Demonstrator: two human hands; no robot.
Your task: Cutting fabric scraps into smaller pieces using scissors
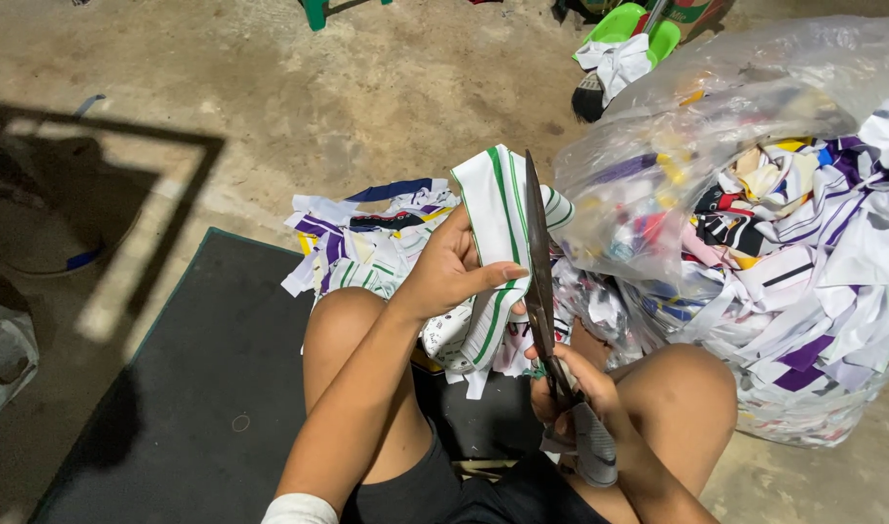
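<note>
Between two hands (444, 277) (570, 393): one scissors (539, 281), one strip (498, 223)

Left hand (451, 275) grips striped cloth (500, 225); right hand (572, 390) works scissors (541, 281).

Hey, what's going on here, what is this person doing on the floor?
A person sits on a dark mat, cutting fabric. The left hand holds up a white strip with green stripes, while the right hand works large scissors along its edge. A pile of cut scraps lies ahead of the knees, and a clear plastic bag stuffed with scraps stands on the right.
</note>
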